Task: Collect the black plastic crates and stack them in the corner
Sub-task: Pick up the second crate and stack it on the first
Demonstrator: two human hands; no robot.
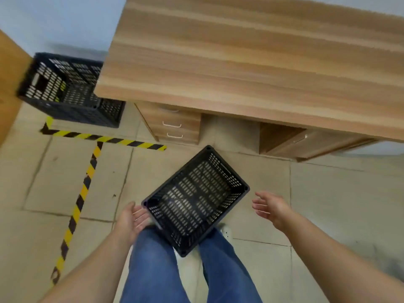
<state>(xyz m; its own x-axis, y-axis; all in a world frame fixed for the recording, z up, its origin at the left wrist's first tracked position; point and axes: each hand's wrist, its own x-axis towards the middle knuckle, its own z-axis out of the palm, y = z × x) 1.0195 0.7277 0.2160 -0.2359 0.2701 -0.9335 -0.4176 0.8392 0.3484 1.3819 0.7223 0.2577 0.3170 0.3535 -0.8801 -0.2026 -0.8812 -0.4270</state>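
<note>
A black crate (195,201) sits on the floor (328,204) near the person's feet. The left hand (131,218), open, touches its near-left corner; the right hand (271,207), open, hovers just right. A second crate (70,90) stands far left beside the desk (251,57).

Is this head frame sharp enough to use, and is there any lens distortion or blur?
Head view: wide-angle bowing bends the desk edges; motion blur smears the far crate by the wall; the near crate and both hands stay fairly sharp; lighting even, no glare.
</note>
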